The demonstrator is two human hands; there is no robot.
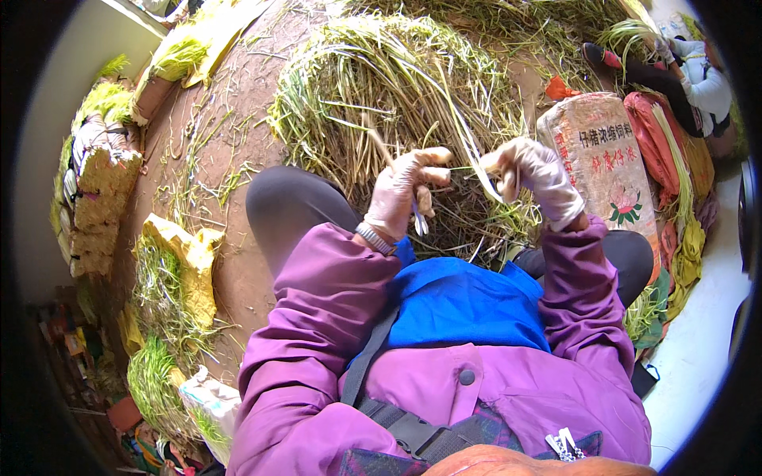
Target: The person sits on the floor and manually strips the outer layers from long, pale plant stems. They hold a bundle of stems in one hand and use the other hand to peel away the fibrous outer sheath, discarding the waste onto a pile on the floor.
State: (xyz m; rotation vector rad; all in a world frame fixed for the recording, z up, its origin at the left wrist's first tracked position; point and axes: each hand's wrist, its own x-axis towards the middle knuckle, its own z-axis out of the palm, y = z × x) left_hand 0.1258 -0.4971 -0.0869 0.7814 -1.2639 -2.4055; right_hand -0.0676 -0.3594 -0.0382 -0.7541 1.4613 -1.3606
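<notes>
My left hand point(399, 190), in a thin whitish glove with a metal watch at the wrist, is raised over a large heap of cut green and straw-coloured stalks point(381, 101). Its fingers pinch one end of a thin green strand point(459, 168) that stretches across to my right hand. Below the left palm hangs a narrow pale-blue and white item point(420, 221), too small to name. My right hand point(536, 175), also gloved, grips a few long pale-green stalks point(455, 116). They arch up and back over the heap, and their pale ends show under the fingers.
A printed woven sack point(601, 160) stands right of the heap, beside a red sack point(655, 146). Beyond sits another person point(702, 77) with stalks. Tied bundles point(101, 190) stand along the left wall. A yellow sack point(193, 268) and loose greens lie on the brown floor point(178, 137).
</notes>
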